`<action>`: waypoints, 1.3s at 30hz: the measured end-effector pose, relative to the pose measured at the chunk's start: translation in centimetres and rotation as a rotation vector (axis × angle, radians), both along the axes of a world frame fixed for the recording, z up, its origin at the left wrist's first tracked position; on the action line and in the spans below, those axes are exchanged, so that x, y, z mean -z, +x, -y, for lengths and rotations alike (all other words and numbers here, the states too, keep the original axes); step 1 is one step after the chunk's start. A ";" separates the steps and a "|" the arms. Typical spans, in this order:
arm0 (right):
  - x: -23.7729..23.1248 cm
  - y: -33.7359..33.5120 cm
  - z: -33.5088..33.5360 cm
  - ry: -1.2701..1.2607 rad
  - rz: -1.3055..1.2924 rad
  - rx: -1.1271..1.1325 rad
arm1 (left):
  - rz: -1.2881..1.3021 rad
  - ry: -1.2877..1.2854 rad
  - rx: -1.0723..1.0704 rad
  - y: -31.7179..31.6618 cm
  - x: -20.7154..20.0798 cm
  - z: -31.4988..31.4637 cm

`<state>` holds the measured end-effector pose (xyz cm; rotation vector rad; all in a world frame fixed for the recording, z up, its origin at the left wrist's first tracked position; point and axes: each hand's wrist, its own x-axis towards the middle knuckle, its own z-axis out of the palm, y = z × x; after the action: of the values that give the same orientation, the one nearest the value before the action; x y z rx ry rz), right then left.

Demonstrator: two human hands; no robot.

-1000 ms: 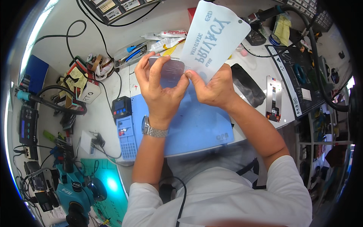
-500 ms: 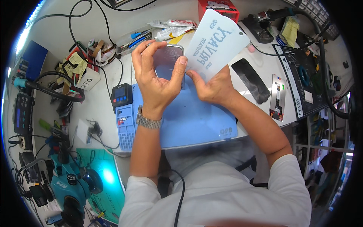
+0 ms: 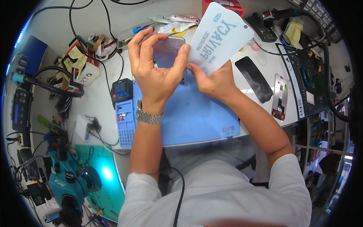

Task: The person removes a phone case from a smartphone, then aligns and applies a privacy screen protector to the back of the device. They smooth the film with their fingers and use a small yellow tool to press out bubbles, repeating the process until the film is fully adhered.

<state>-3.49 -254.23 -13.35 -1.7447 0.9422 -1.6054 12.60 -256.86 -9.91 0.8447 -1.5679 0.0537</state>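
My left hand (image 3: 159, 81), with a metal-banded watch at its wrist, is raised over the blue mat (image 3: 200, 123). Its fingers and thumb grip the edges of a phone (image 3: 168, 48), whose glossy surface shows pale marks. Right beside it, my right hand (image 3: 215, 85) pinches the lower end of a pale blue-white card (image 3: 221, 36) with printed lettering and a small hole near one corner. The card stands tilted up to the right, its lower corner close to my left thumb. My right fingers are mostly hidden behind it.
Right of the mat lie a dark phone screen (image 3: 254, 78) and a silvery phone part (image 3: 280, 96). A small black device (image 3: 122, 90) sits left, above a blue parts tray (image 3: 124, 126). A teal microscope (image 3: 68, 183) stands lower left. Tubes (image 3: 176, 27) lie at the back.
The view has shifted slightly. Both hands keep their holds on the phone and the card; the fingers of my left hand have risen a little.
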 end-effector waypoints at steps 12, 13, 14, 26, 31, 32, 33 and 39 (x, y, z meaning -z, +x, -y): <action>-0.1 0.1 -0.6 0.119 0.007 0.039 | 0.043 -0.006 -0.026 -0.3 -0.4 0.3; 0.0 0.1 -0.6 0.118 -0.002 0.041 | 0.042 -0.011 -0.026 -0.4 -0.3 0.3; 0.0 0.0 -0.6 0.111 -0.003 0.041 | 0.040 -0.016 -0.023 -0.4 -0.3 0.4; 0.2 -0.2 -0.4 0.169 0.009 0.033 | 0.058 0.025 -0.042 -0.6 -0.4 0.3; 0.1 -1.1 -0.1 0.234 0.016 -0.040 | -0.315 0.321 0.277 0.4 0.8 1.1; 0.1 -1.5 0.2 0.262 0.067 -0.028 | -0.435 0.402 0.380 0.5 1.1 1.3; 0.1 -2.2 0.7 0.251 0.136 -0.040 | -0.404 0.471 0.372 0.7 1.4 1.5; 0.8 -7.7 4.9 0.088 -0.571 0.544 | -0.520 0.641 0.367 0.5 2.7 2.3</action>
<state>-11.15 -259.10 -14.11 -2.0391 1.8584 -1.3353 13.13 -259.15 -12.62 0.9425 -1.2157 -0.9056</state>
